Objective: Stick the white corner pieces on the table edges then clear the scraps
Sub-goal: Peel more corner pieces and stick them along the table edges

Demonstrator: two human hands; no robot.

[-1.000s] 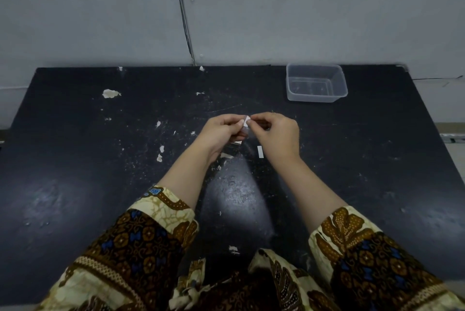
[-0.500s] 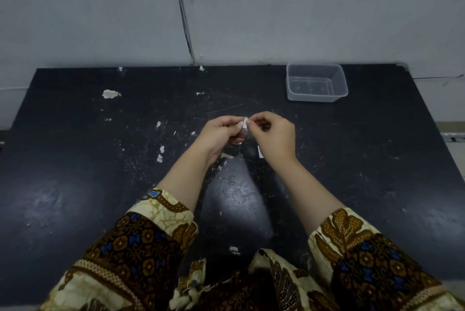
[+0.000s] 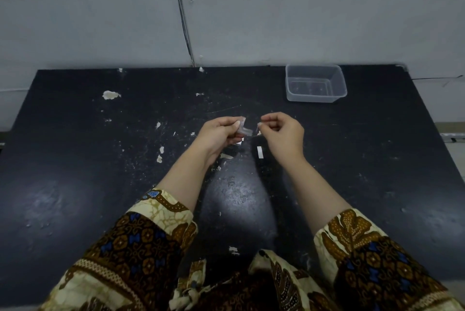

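Note:
My left hand (image 3: 218, 132) grips a small translucent white corner piece (image 3: 243, 129) above the middle of the black table (image 3: 75, 159). A short gap to its right, my right hand (image 3: 283, 132) pinches a tiny strip of backing scrap (image 3: 259, 125) between thumb and forefinger. A white scrap strip (image 3: 260, 152) lies on the table below my right hand. Another small white scrap (image 3: 239, 143) shows under my left hand.
A clear plastic container (image 3: 315, 84) stands at the back right of the table. White flecks and chipped patches (image 3: 110, 95) dot the table's left half. A grey wall (image 3: 251, 9) rises right behind the table. My patterned sleeves fill the near edge.
My hands were pressed together on the corner piece. They have pulled apart, the right hand moving right with a peeled strip, the left keeping the corner piece.

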